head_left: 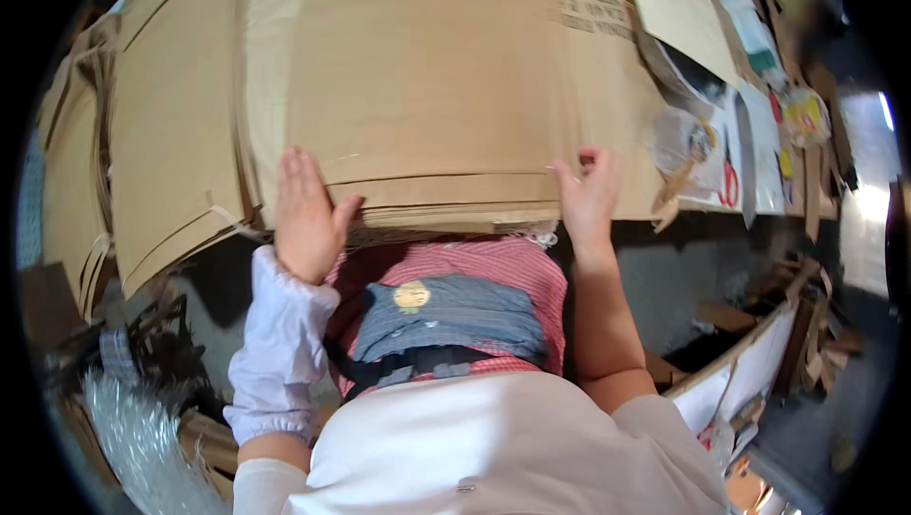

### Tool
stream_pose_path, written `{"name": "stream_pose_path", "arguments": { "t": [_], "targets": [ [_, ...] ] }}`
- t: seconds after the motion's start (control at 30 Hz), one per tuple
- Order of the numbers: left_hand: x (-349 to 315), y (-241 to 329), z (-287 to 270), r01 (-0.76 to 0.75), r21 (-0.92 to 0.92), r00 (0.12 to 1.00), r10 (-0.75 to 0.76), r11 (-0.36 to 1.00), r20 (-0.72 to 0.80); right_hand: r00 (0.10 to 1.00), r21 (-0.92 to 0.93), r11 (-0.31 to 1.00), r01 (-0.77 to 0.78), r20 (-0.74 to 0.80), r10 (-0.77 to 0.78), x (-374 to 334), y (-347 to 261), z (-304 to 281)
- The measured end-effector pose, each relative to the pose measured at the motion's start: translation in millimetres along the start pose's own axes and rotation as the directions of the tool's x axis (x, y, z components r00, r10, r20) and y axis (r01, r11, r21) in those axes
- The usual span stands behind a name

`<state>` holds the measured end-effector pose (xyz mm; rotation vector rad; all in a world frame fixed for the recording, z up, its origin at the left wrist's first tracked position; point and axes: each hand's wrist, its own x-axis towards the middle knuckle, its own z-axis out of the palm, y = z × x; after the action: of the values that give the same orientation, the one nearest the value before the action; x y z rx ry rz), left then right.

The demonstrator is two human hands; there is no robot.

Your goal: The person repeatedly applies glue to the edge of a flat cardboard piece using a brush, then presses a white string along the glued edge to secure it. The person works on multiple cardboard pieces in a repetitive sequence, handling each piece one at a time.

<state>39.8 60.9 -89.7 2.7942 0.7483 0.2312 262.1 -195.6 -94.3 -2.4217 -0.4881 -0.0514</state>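
A person in a white top and red-striped apron (446,311) leans over a stack of flattened cardboard sheets (418,88), its long axis running left to right along the table's near edge. The left hand (306,216), fingers spread flat, presses on the stack's front edge; the right hand (588,194) curls loosely over the same edge. Farther right lie red-handled scissors (729,183) and a tape roll (691,140)
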Motion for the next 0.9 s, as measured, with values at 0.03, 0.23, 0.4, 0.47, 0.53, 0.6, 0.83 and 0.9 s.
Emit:
{"name": "stream_pose_path", "arguments": {
  "t": [0.03, 0.23, 0.4, 0.47, 0.53, 0.6, 0.83, 0.9],
  "targets": [
    [0.1, -5.0, 3.9, -0.052, 0.025, 0.999, 0.052, 0.998, -0.009, 0.999, -0.006, 0.999, 0.033, 0.001, -0.033, -2.7, -10.9, -2.6],
    [-6.4, -23.3, -22.5, 0.201, -0.478, 0.897, -0.356, 0.855, -0.260, 0.907, 0.834, 0.362, -0.416, 0.351, 0.233, 3.2, -0.9, -44.2],
    [-14.1, -9.6, -40.4, 0.505, -0.853, 0.822, -0.375, 0.134, 0.428, 0.853, 0.592, 0.682, -0.430, 0.514, 0.091, 4.5, 5.2, -75.5],
    [-21.4, -9.5, -29.8, 0.288, -0.812, 0.932, -0.343, 0.508, 0.116, 0.962, 0.357, 0.930, -0.091, 0.274, -0.011, -6.3, 14.6, -48.8],
    [-28.2, -25.1, -61.5, -0.131, -0.274, 0.920, 0.014, 0.953, -0.392, 0.973, 0.278, 0.958, 0.070, 0.192, -0.127, -16.5, -12.1, -18.8],
    [-47.4, -49.9, -74.3, -0.112, -0.127, 0.804, 0.015, 0.986, -0.594, 0.953, 0.310, 0.951, 0.001, 0.287, -0.095, -19.5, -45.9, 3.8],
    [-110.3, -235.4, -132.4, 0.315, -0.376, 0.489, -0.489, 0.871, -0.722, 0.607, 0.716, 0.646, -0.264, 0.644, -0.466, -24.0, -205.8, 127.0],
    [-127.3, -302.5, -147.3, 0.365, -0.418, 0.525, -0.554, 0.832, -0.646, 0.469, 0.675, 0.657, -0.337, 0.725, -0.504, -33.2, -249.9, 159.4]
  ]
}}
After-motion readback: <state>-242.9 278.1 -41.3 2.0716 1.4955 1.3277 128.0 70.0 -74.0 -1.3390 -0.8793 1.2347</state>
